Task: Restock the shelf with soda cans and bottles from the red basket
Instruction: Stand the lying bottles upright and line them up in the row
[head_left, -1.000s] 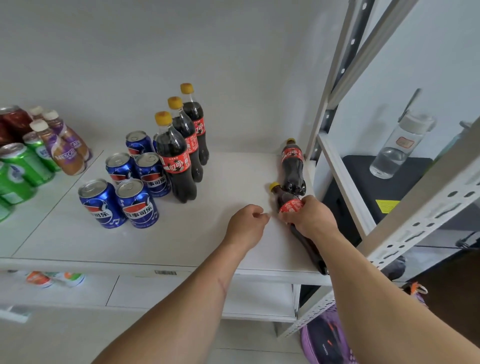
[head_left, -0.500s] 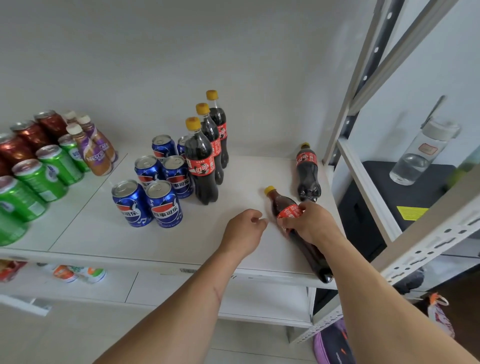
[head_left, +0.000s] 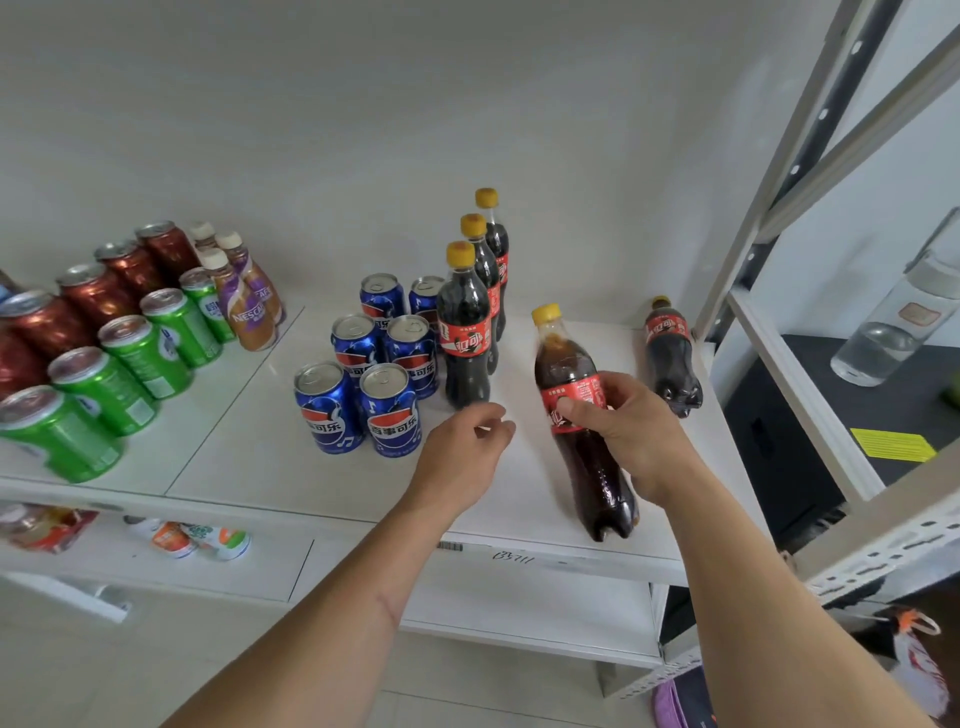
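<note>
My right hand (head_left: 631, 441) grips a cola bottle (head_left: 574, 410) with a yellow cap by its red label, tilted up off the white shelf (head_left: 249, 457) with its base near the front edge. My left hand (head_left: 462, 457) hovers just left of it, fingers loosely curled, holding nothing. Three upright cola bottles (head_left: 465, 332) stand in a row behind my left hand. Another cola bottle (head_left: 670, 353) lies on its side at the shelf's right end. Several blue Pepsi cans (head_left: 389, 410) stand left of the bottle row. No red basket is visible.
Green cans (head_left: 119, 379), dark red cans (head_left: 93, 296) and Nescafe bottles (head_left: 244, 306) fill the shelf's left section. The metal shelf upright (head_left: 769, 197) rises on the right. Beyond it a clear water bottle (head_left: 893, 322) stands on a black unit. More goods lie on the lower shelf (head_left: 192, 540).
My right hand has raised the cola bottle from lying flat to a tilted, cap-up position. My left hand has shifted slightly left and stayed empty.
</note>
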